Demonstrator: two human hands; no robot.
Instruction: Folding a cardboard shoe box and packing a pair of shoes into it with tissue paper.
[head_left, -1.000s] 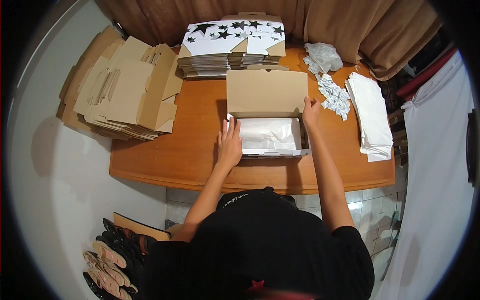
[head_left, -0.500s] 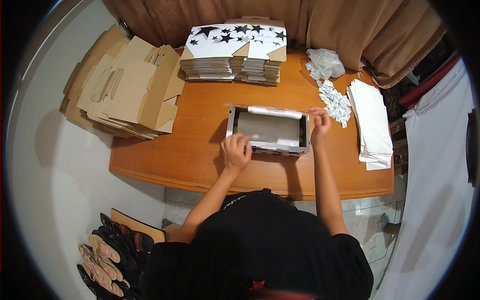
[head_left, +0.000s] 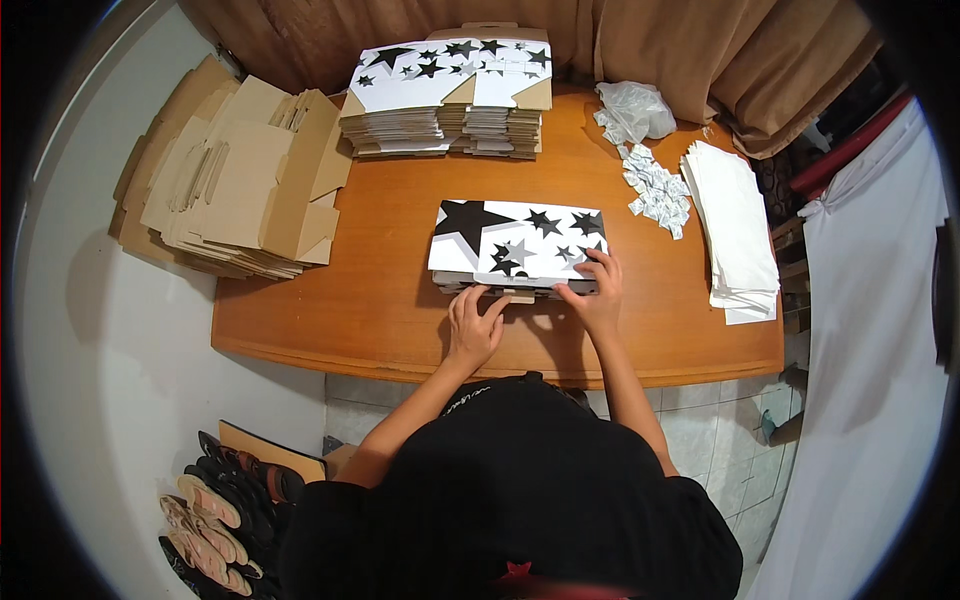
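Observation:
A cardboard box [head_left: 520, 240] with a white lid printed in black and grey stars lies in front of me on the wooden table. Its lid is folded down over the top, and a small brown tab sticks out at the front edge. Curled against that front edge, left of the tab, are the fingers of my left hand [head_left: 474, 325]. My right hand [head_left: 597, 292] grips the front right corner, thumb at the front edge and fingers over the lid. The inside of the box is hidden.
Behind the box stands a stack of flat star-printed boxes [head_left: 445, 95]. Folded brown cardboard boxes [head_left: 235, 180] are piled at the left. Small white packets [head_left: 657, 192], a clear plastic bag [head_left: 635, 112] and a stack of white paper [head_left: 732, 230] lie to the right.
The box stood open before, with white paper showing inside; its lid is now down. My right hand has come down and left to the front corner; my left hand remains at the front.

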